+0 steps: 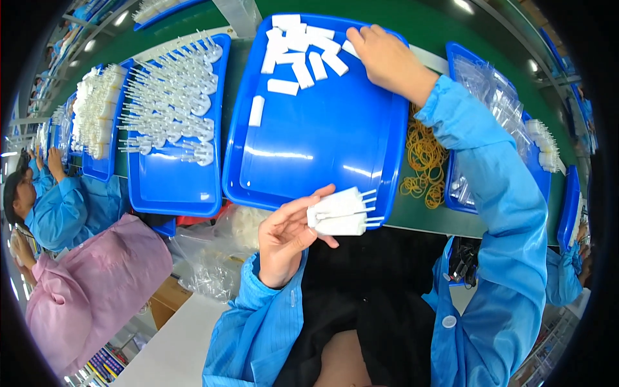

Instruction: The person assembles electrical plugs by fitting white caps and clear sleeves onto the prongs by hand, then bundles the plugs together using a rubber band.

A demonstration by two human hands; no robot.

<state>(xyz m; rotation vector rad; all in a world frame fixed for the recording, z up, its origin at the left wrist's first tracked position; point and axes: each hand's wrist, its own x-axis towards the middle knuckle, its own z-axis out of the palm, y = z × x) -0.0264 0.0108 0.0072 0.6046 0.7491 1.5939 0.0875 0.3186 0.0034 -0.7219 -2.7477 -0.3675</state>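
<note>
In front of my body, my left hand (282,240) grips a small bundle of white plastic pieces (340,214), with several thin white prongs sticking out to the right. The hand is closed round the bundle's left end. Stretched out to the far right part of the large blue tray (309,169), my right hand (389,59) has its fingers bent down on a white rectangular block (350,49), partly hidden by them. Loose white blocks (296,42) of the same kind lie scattered at the tray's far end, and a single block (256,111) lies nearer the left wall.
Left of the tray, another blue tray (174,193) holds many white pronged parts (174,90). On the right are yellow rubber bands (425,161) and a blue tray with clear plastic bags (490,97). A pink sleeve (103,277) and co-workers in blue are at the left.
</note>
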